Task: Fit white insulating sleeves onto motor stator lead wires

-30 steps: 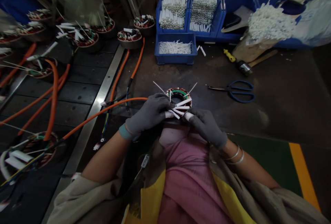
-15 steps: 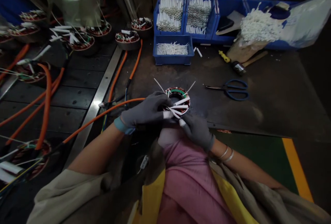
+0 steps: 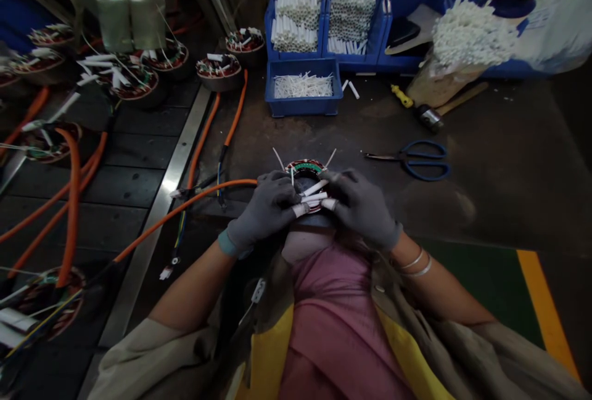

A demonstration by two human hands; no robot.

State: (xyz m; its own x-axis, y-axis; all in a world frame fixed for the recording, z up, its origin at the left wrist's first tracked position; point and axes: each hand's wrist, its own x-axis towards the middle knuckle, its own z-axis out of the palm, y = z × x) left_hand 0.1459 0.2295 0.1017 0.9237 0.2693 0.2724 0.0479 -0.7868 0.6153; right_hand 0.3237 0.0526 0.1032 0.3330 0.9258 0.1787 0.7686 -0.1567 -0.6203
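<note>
A ring-shaped motor stator (image 3: 306,166) with red-brown windings and a green band lies near the bench's front edge. White sleeves (image 3: 314,196) lie across its near side, and thin white ties stick up from its far rim. My gloved left hand (image 3: 268,204) is closed at the stator's left side, thumb pressed by the sleeve ends. On the opposite side my gloved right hand (image 3: 365,208) curls over the rim, its white-tipped thumb against the sleeves' right ends. Some of the fingertips are hidden. An orange cable (image 3: 185,215) runs under my left hand.
Blue bins (image 3: 296,58) of white tubes stand at the back, with a small blue tray (image 3: 303,106) of thin ties before them. Blue-handled scissors (image 3: 425,159), a hammer (image 3: 430,118) and a yellow-handled tool (image 3: 401,96) lie right. More stators (image 3: 219,73) crowd the left side.
My right hand has moved up from below the stator onto its right side, its thumb now on the sleeves. The sleeves lie closer together. My left hand stays on the left side.
</note>
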